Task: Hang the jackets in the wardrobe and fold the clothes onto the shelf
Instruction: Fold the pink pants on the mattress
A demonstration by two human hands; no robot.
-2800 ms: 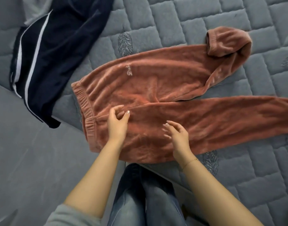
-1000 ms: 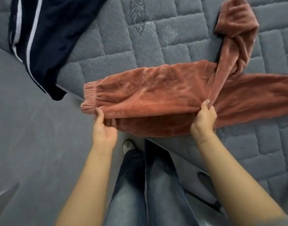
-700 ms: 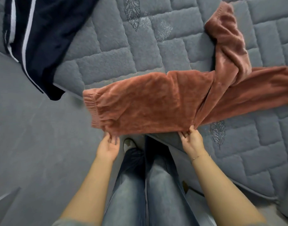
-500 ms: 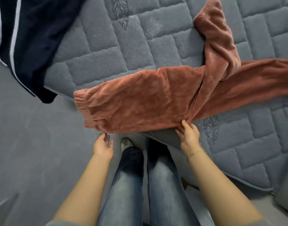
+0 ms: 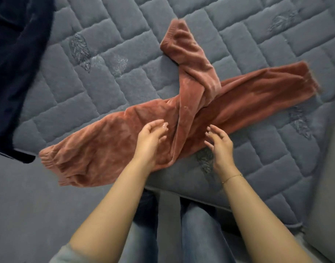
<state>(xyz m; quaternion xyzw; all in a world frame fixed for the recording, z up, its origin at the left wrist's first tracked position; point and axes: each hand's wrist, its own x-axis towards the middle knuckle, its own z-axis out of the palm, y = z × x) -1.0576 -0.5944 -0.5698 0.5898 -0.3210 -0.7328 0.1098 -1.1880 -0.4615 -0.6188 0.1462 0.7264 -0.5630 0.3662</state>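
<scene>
Rust-coloured velvet trousers lie folded lengthwise on the grey quilted mattress. The waistband hangs over the mattress's near edge at the left. One leg runs out to the right, and the other leg lies twisted across it, pointing away from me. My left hand hovers over the trousers near the crotch with its fingers relaxed, holding nothing. My right hand is just right of the crossed leg, fingers spread and loosely bent, gripping nothing.
A dark navy garment lies at the mattress's left corner and hangs over its edge. The grey floor is at lower left. My legs in blue jeans stand against the mattress's near edge.
Both hands have let go of the trousers' near edge and moved forward over the fabric. The trousers now lie folded in half lengthwise, with one leg twisted across.
</scene>
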